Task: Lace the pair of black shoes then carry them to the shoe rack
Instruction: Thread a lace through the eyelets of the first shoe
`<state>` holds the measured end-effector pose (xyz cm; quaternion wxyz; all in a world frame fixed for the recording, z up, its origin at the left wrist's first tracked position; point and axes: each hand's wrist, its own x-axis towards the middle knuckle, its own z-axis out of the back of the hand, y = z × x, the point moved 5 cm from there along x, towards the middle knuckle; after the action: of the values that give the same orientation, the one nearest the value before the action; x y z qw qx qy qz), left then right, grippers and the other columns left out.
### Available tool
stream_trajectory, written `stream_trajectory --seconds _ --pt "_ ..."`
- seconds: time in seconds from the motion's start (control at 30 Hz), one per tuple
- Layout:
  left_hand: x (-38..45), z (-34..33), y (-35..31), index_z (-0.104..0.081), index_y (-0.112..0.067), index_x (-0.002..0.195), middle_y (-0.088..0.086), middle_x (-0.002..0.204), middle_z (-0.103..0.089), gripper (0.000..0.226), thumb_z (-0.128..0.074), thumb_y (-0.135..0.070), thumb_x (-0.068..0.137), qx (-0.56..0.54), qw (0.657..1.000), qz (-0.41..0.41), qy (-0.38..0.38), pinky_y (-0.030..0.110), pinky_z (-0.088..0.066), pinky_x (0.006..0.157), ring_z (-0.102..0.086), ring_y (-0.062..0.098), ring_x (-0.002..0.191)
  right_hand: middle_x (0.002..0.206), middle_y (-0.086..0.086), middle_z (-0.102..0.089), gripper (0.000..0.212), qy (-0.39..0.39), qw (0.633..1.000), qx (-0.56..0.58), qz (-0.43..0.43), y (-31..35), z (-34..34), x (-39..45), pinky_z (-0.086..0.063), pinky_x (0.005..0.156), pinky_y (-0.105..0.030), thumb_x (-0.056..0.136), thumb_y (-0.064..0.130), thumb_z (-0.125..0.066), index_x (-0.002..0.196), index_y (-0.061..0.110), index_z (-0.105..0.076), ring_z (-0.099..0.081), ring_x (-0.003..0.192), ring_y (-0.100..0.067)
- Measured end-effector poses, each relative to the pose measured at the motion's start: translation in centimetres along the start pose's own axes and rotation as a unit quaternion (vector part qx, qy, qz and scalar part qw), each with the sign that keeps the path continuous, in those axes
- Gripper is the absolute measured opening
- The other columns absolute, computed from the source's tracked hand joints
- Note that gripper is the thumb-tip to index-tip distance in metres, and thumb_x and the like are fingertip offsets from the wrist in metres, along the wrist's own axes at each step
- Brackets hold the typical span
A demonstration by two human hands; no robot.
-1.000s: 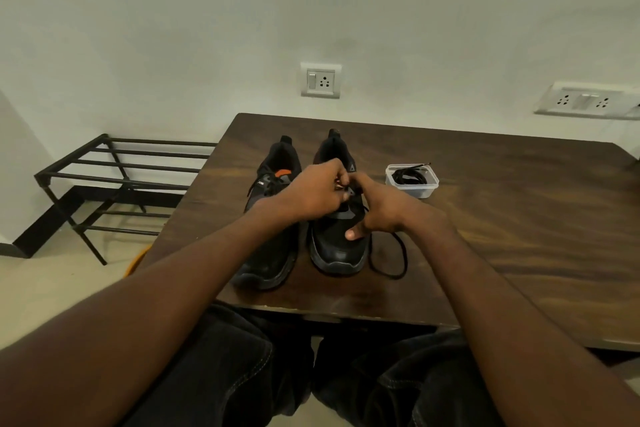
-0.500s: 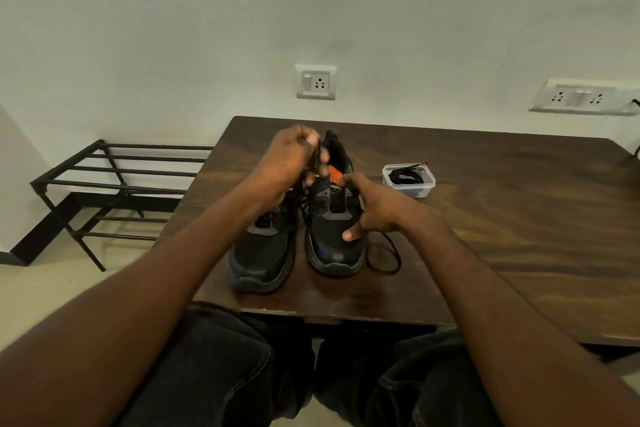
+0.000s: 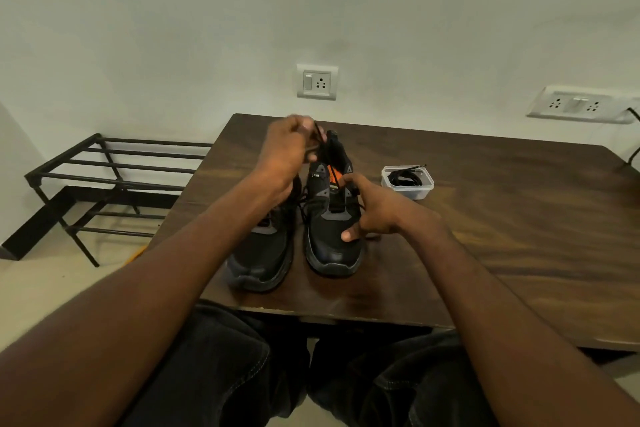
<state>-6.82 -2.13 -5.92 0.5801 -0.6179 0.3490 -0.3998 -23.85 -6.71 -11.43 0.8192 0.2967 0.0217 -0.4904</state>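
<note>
Right shoe (image 3: 332,218): black lace (image 3: 320,142) rises leftward to pinching left hand (image 3: 287,156); right hand (image 3: 374,211) grips its side.

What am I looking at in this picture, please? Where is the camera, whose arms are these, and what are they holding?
There is no machine here. The camera sits on a person's head and looks forward and down, so the two arms are that person's own.

On the dark brown wooden table stand two black sports shoes side by side: the left shoe and the right shoe. Beside them is a small clear plastic box with another black lace inside.

The left hand is raised and pinches a thin black shoelace pulled up from the right shoe. The right hand steadies that shoe in its grip.

On the floor to the left stands the black metal shoe rack.
</note>
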Motion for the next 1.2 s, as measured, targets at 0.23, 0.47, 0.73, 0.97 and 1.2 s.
stream_trajectory --seconds 0.23,0.47,0.73,0.97,1.2 --pt "-1.3 -2.3 3.4 -0.068 -0.029 0.1 -0.01 0.087 -0.065 0.004 -0.064 -0.028 0.101 0.429 0.872 -0.13 0.196 0.023 -0.05 0.071 -0.062 0.0 0.075 0.153 -0.004 -0.051 0.11 -0.002 1.0 -0.016 0.005 0.3 -0.1 -0.1 -0.047 0.11 -0.05 0.073 0.024 -0.095 0.156 0.039 -0.024 -0.053 0.136 -0.031" --pt "-0.5 -1.9 3.8 -0.071 -0.024 0.078 -0.01 0.085 -0.065 0.017 -0.073 -0.015 0.092 0.409 0.891 -0.12 0.158 0.034 -0.056 0.088 -0.062 0.003 0.081 0.156 -0.006 -0.049 0.11 -0.001 1.0 -0.017 0.003 0.1 -0.1 -0.1 -0.046 0.109 -0.049 0.074 0.023 -0.094 0.157 0.04 -0.023 -0.051 0.138 -0.033" --pt "-0.2 -0.1 1.5 -0.057 -0.014 0.105 0.009 0.094 -0.073 0.018 -0.042 -0.019 0.111 0.052 0.991 -0.019 0.125 0.025 -0.045 0.054 -0.071 0.016 0.074 0.158 -0.007 -0.046 0.108 0.009 1.0 -0.018 0.012 0.2 0.0 0.2 -0.044 0.111 -0.049 0.074 0.023 -0.094 0.156 0.038 -0.025 -0.048 0.141 -0.034" --pt "-1.1 -2.2 4.2 -0.077 -0.022 0.098 -0.01 0.1 -0.053 0.005 -0.075 -0.023 0.093 0.481 0.843 -0.136 0.201 0.02 -0.043 0.083 -0.053 0.003 0.083 0.156 -0.007 -0.048 0.109 0.004 0.999 -0.029 0.014 0.1 0.1 -0.1 -0.045 0.109 -0.048 0.077 0.025 -0.092 0.159 0.037 -0.022 -0.05 0.139 -0.033" --pt "0.0 -1.2 3.9 -0.066 -0.019 0.088 0.001 0.097 -0.073 0.014 -0.066 -0.009 0.098 0.235 0.965 -0.049 0.104 0.03 -0.059 0.083 -0.071 0.009 0.09 0.16 -0.005 -0.044 0.112 0.001 1.0 -0.014 0.015 0.2 0.1 -0.1 -0.042 0.11 -0.044 0.076 0.025 -0.093 0.16 0.035 -0.019 -0.047 0.142 -0.032"
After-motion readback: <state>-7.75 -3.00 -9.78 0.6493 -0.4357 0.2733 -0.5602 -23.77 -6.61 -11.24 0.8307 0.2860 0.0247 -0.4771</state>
